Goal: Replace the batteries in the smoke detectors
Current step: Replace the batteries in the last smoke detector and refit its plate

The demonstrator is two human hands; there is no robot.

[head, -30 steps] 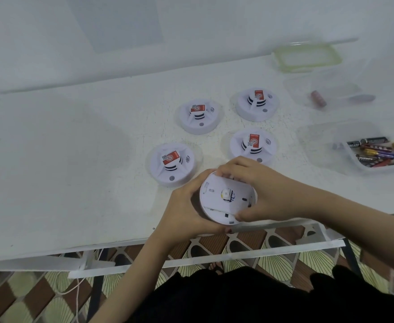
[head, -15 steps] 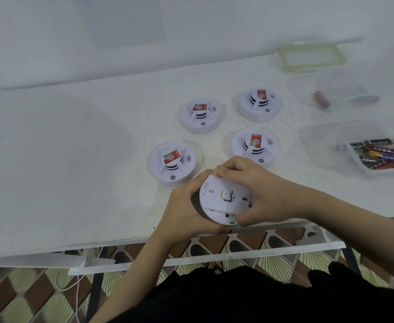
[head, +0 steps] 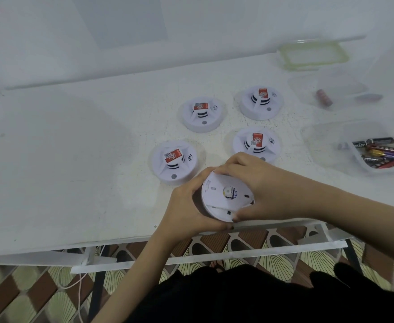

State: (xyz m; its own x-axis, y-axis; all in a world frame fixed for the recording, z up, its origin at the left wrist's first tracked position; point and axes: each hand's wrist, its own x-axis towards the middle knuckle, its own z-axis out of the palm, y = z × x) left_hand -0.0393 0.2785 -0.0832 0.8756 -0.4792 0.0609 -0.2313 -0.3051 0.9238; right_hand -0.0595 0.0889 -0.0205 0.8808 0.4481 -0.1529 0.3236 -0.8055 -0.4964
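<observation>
Back plate (head: 215, 186) of the held detector (head: 215, 213) is now sitting skewed. A second ago it was lying flush inside the rim; now its lower edge is riding off the body and a dark gap is showing along the bottom.

Right hand (head: 263, 190) is curling over the far and right rim, thumb pinching the near edge. Left hand (head: 186, 206) is cupping the left side, fingers wrapped round the housing. Detector is being held underside-up at the near edge of the table (head: 75, 159).

Reading: the twist-off is taking and the compartment is about to open. Possibly the plate is still catching on the right, where the hand is covering it.

Four other detectors (head: 174, 160) are sitting just beyond the hands, the two nearest crowding the knuckles.

Batteries (head: 382, 153) are lying in a clear tub (head: 363, 170) to the right, well apart. A reddish cell (head: 324, 100) is lying in a second tub (head: 307, 89) farther back, with a green-rimmed lid (head: 313, 54) behind it.
</observation>
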